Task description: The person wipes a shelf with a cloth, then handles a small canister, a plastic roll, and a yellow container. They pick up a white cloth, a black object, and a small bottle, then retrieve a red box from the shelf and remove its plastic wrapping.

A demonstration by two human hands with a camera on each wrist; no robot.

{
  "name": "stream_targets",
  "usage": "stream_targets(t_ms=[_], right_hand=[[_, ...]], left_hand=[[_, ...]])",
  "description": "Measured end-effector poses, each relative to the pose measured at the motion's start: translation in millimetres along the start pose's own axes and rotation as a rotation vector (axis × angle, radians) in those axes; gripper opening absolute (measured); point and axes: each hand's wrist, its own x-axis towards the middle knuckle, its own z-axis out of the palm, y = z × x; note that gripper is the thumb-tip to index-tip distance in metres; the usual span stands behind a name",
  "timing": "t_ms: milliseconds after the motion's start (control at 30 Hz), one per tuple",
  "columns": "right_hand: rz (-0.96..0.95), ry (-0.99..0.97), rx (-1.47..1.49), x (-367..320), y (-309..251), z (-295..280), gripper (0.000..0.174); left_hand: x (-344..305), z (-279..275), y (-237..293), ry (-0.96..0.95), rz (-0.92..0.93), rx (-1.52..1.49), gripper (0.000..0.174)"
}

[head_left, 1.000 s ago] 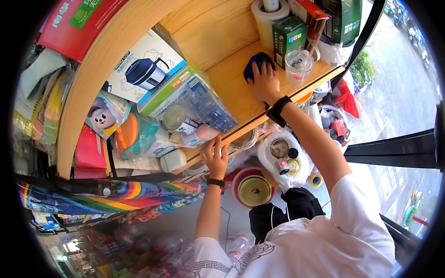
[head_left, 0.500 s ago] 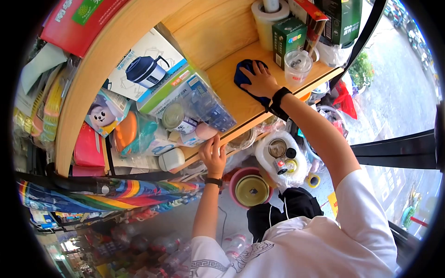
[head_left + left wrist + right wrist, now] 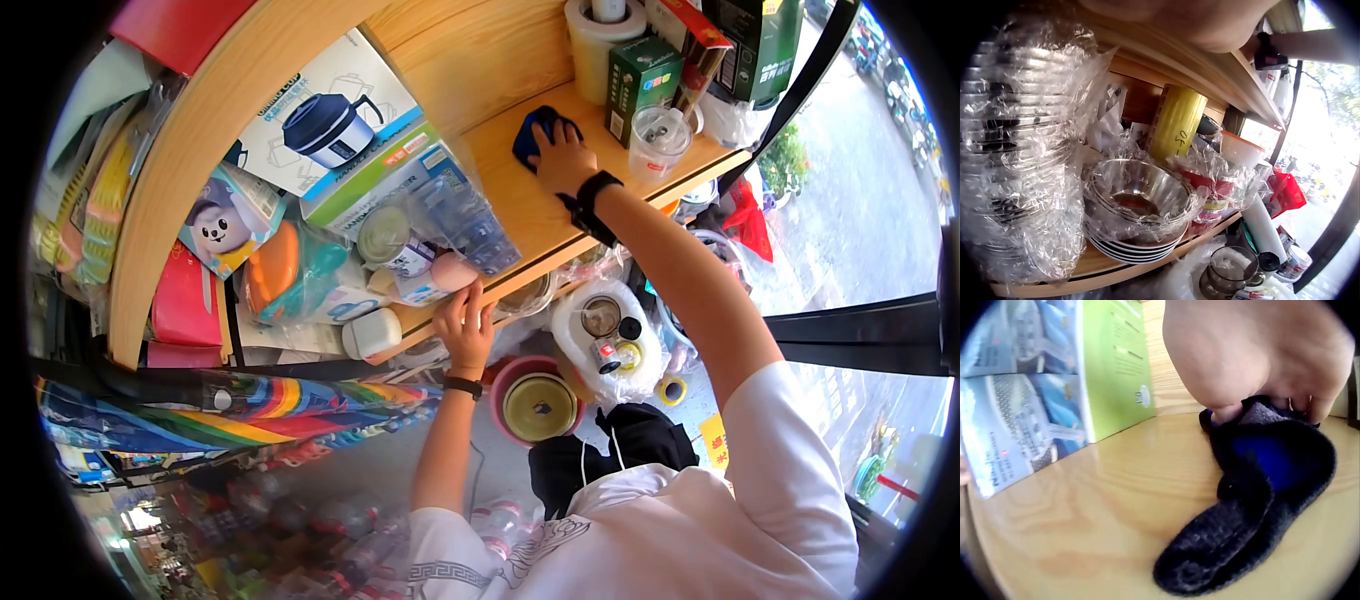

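My right hand (image 3: 567,165) presses a dark blue and black cloth (image 3: 526,150) on the wooden shelf (image 3: 490,200). In the right wrist view, the thumb and bent fingertips bear down on the bunched far end of the cloth (image 3: 1285,456), while a folded end trails toward the camera. The palm arches above it. My left hand (image 3: 465,330) rests its fingers on the shelf's front edge, beside a pink rounded item (image 3: 455,272) and a clear-wrapped pack (image 3: 465,225). In the left wrist view, only part of that hand (image 3: 1197,22) shows at the top.
A cup box (image 3: 325,120) and a green-and-white box (image 3: 370,185) stand left of the cloth. On its right are a green box (image 3: 643,85) and a clear plastic cup (image 3: 658,145). Wrapped steel bowls (image 3: 1141,194) sit on a lower shelf.
The cloth first slid toward the left and front edge and spread out, then moved back away from the edge, more bunched. My left hand has stayed at the shelf edge.
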Motion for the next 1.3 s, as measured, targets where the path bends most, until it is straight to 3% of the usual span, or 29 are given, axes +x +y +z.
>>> stream_targets(t_ms=[133, 267, 400, 467, 600, 667, 800, 933, 1033, 1200, 1300], right_hand=[[0.237, -0.002, -0.001, 36.2, 0.6, -1.3, 0.069], [0.321, 0.012, -0.012, 63.4, 7.8, 0.6, 0.07], [0.323, 0.036, -0.015, 89.6, 23.4, 13.7, 0.07], [0.29, 0.17, 0.037, 103.9, 30.9, 29.1, 0.073], [0.306, 0.123, -0.012, 108.4, 21.2, 17.7, 0.072], [0.343, 0.227, 0.025, 107.4, 12.0, 13.9, 0.068], [0.247, 0.125, -0.014, 84.5, -10.4, 25.2, 0.065], [0.267, 0.027, 0.016, 64.6, -18.6, 10.8, 0.068], [0.256, 0.126, 0.038, 83.0, 3.0, 18.6, 0.067], [0.213, 0.068, 0.002, 95.1, 10.5, 23.3, 0.071], [0.286, 0.135, 0.056, 97.0, 7.8, 24.3, 0.075]], left_hand=[[-3.7, 0.0, -1.8, -0.001, 0.009, -0.002, 0.044], [-3.4, 5.2, -4.0, 0.011, 0.005, 0.004, 0.043], [-4.2, 5.4, -3.5, 0.01, -0.004, 0.008, 0.043], [-5.0, 4.5, -3.5, 0.004, -0.002, 0.01, 0.043], [-5.3, 3.5, -3.7, 0.006, 0.01, 0.015, 0.042], [-3.4, 3.7, -3.5, 0.002, 0.009, 0.002, 0.042], [-2.9, 2.8, -0.8, 0.006, -0.007, 0.001, 0.042], [-3.1, 1.0, -1.3, -0.008, -0.007, 0.012, 0.042], [-2.5, 0.9, -1.1, -0.014, -0.011, -0.008, 0.042], [-3.0, 3.3, -1.2, 0.003, -0.008, 0.004, 0.043], [-2.3, 1.6, -1.5, -0.011, -0.004, 0.003, 0.043]])
